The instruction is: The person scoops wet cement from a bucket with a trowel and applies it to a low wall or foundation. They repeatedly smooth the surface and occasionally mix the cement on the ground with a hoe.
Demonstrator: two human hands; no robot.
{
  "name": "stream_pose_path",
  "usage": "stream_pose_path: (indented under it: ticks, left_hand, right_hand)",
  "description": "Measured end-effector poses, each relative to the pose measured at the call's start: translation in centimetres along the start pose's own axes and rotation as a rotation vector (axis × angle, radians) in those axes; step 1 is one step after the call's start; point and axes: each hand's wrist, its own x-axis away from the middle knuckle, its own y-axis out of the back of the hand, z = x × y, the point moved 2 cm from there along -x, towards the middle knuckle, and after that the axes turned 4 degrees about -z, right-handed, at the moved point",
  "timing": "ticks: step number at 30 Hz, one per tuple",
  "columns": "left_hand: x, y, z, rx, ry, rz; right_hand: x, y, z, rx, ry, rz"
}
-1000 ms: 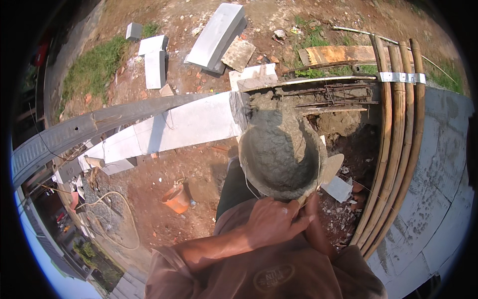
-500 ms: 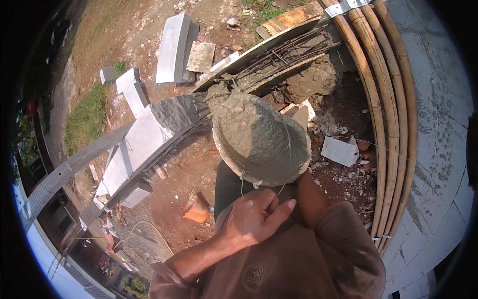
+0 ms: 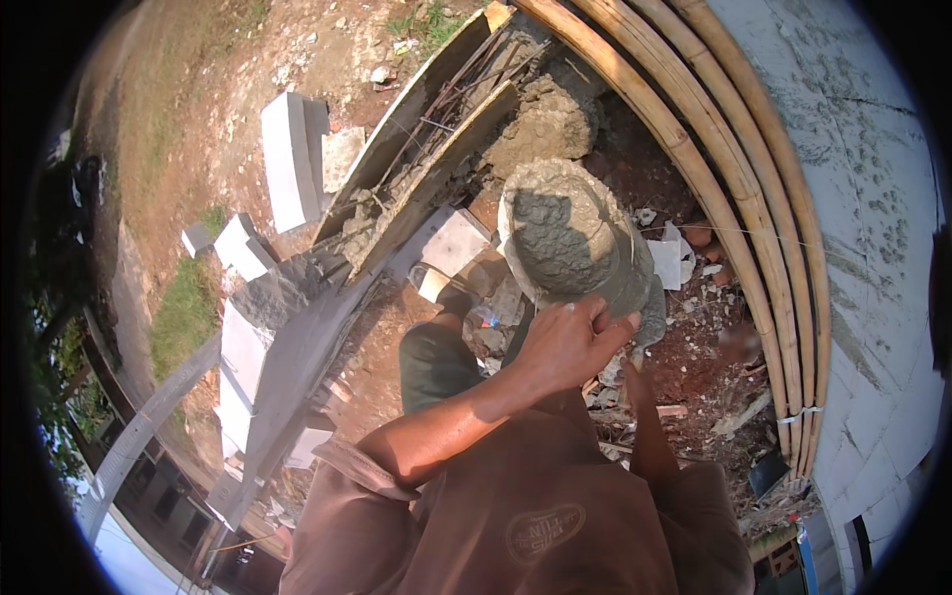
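Note:
A bucket [image 3: 510, 246] of wet grey mortar [image 3: 560, 238] hangs tilted in front of me, its mouth facing up and away. My left hand [image 3: 567, 345] is closed at its near rim, where the wire handle was visible earlier; the fingers now cover the handle. Just right of the bucket, my right hand [image 3: 636, 385] is low and closed round the short handle of what looks like a mortar-smeared trowel [image 3: 651, 315]. Part of the right hand's grip is in shadow.
Ahead lies a board form [image 3: 436, 183] with steel bars and mortar. Bamboo poles [image 3: 709, 149] curve along the right beside a pale wall [image 3: 853, 198]. Pale blocks [image 3: 288, 164] stand at the far left. A mortar heap [image 3: 545, 124] and rubble [image 3: 684, 357] cover the ground nearby.
The bucket now appears farther from my body and to the right, with my left hand moving along. My right hand has come out from behind the bucket, showing the trowel. The view has turned.

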Motion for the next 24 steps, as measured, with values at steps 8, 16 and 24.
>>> stream_pose_path:
  ticks: [8,16,24]
  left_hand:
    - [-12.7,-8.6,9.1,-0.211,-0.080,0.093]
    - [-16.5,-6.4,10.5,-0.252,-0.147,0.164]
    - [-5.5,1.9,20.1,0.047,0.028,-0.607]
  right_hand:
    - [6.7,1.8,-4.1,0.122,-0.279,-0.031]
    - [10.4,3.2,-0.4,0.269,-0.052,0.073]
    - [16.2,-2.5,25.1,0.855,0.730,0.348]
